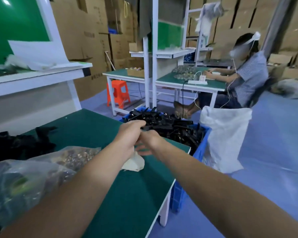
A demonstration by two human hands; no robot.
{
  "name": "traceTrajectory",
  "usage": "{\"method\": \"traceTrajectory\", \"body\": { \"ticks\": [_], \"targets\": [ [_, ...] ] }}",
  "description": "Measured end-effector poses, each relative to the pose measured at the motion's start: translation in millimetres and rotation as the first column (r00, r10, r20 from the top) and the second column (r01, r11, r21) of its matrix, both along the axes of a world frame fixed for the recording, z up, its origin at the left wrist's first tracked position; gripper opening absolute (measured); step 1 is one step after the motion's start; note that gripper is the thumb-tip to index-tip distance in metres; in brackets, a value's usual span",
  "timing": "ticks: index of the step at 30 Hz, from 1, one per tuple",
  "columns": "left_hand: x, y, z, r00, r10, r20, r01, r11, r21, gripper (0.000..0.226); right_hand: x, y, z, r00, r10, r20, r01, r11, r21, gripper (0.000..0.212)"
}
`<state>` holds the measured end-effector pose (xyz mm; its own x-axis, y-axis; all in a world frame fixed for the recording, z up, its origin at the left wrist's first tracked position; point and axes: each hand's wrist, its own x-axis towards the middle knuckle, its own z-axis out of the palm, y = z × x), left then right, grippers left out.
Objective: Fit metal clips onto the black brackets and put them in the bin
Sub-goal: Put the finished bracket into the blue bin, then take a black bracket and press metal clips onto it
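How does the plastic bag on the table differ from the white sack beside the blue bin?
The plastic bag is see-through and shows small brownish pieces; the white sack is opaque. The plastic bag lies on the green table; the white sack stands on the floor by the blue bin. Both are soft and crumpled.

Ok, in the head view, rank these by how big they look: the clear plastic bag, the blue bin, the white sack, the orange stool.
1. clear plastic bag, largest, though it lies nearest the camera, which inflates it.
2. blue bin and white sack: too alike to rank.
3. orange stool, smallest, and also farthest away.
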<state>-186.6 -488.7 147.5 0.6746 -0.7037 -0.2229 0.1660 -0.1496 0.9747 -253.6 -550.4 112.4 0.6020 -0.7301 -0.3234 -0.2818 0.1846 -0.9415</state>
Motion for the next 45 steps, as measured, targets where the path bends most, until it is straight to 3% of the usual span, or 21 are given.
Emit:
{"method": "traceTrajectory", "body": {
  "ticks": [5, 9, 13, 16, 19, 20, 24, 27, 29, 31, 35, 38, 41, 43, 45],
  "targets": [
    [40.4, 55.2, -1.7, 0.953, 0.123, 0.277, -0.105, 0.991, -0.079, 0.036, 50.2, 59.3, -1.8, 0.994, 0.078, 0.072, -0.059, 0.97, -0.235, 0.02],
    [79.3, 116.6, 5.3, 0.866, 0.171, 0.471, -0.115, 0.983, -0.146, 0.041, 77.2, 110.4, 14.2, 0.989, 0.139, 0.06, -0.097, 0.886, -0.454, 0.021],
    [121.6, 193.7, 9.3, 0.782, 0.34, 0.523, -0.238, 0.938, -0.254, 0.042, 116.6, 170.9, 26.8, 0.943, 0.332, 0.037, -0.258, 0.795, -0.549, 0.021],
    [154.7, 260.5, -0.3, 0.684, 0.486, 0.544, -0.405, 0.873, -0.271, 0.04, 150.7, 220.5, 27.5, 0.872, 0.489, 0.014, -0.36, 0.66, -0.659, 0.027],
    [187.2, 331.0, -23.4, 0.607, 0.577, 0.547, -0.579, 0.792, -0.193, 0.039, 186.4, 267.8, 17.5, 0.77, 0.611, -0.181, -0.508, 0.417, -0.754, 0.043],
    [195.5, 354.1, -33.6, 0.588, 0.585, 0.559, -0.628, 0.766, -0.14, 0.038, 199.7, 280.1, 11.6, 0.734, 0.636, -0.237, -0.563, 0.376, -0.736, 0.049],
    [204.3, 431.3, -82.7, 0.596, 0.491, 0.636, -0.708, 0.695, 0.127, 0.024, 248.8, 307.8, -12.0, 0.615, 0.675, -0.407, -0.744, 0.329, -0.581, 0.067],
    [196.9, 462.5, -113.7, 0.66, 0.384, 0.645, -0.677, 0.677, 0.289, 0.025, 280.9, 318.7, -23.7, 0.602, 0.628, -0.492, -0.776, 0.318, -0.544, 0.075],
    [189.5, 469.7, -129.4, 0.718, 0.338, 0.609, -0.623, 0.702, 0.346, 0.03, 300.8, 329.2, -27.5, 0.606, 0.629, -0.487, -0.779, 0.346, -0.522, 0.079],
    [185.1, 472.0, -143.1, 0.693, 0.254, 0.675, -0.61, 0.706, 0.361, 0.031, 322.4, 341.0, -31.6, 0.629, 0.656, -0.416, -0.761, 0.414, -0.499, 0.082],
    [187.5, 474.4, -149.5, 0.645, 0.252, 0.722, -0.622, 0.721, 0.304, 0.02, 366.7, 353.2, -37.4, 0.828, 0.525, -0.197, -0.556, 0.722, -0.412, 0.082],
    [181.4, 472.1, -152.2, 0.582, 0.239, 0.778, -0.64, 0.724, 0.257, 0.013, 391.7, 351.9, -46.6, 0.918, 0.37, -0.143, -0.394, 0.892, -0.223, 0.071],
    [175.9, 469.5, -155.1, 0.492, 0.2, 0.847, -0.657, 0.724, 0.211, 0.01, 409.2, 350.1, -64.6, 0.925, 0.363, -0.112, -0.37, 0.928, -0.045, 0.052],
    [176.2, 471.5, -156.4, 0.485, 0.183, 0.855, -0.656, 0.723, 0.217, 0.01, 414.9, 348.3, -73.2, 0.937, 0.344, -0.051, -0.345, 0.939, -0.003, 0.027],
    [176.2, 474.2, -156.8, 0.507, 0.171, 0.845, -0.65, 0.72, 0.244, 0.014, 417.6, 345.5, -77.4, 0.945, 0.323, -0.051, -0.325, 0.945, -0.035, 0.017]
  ]
}}
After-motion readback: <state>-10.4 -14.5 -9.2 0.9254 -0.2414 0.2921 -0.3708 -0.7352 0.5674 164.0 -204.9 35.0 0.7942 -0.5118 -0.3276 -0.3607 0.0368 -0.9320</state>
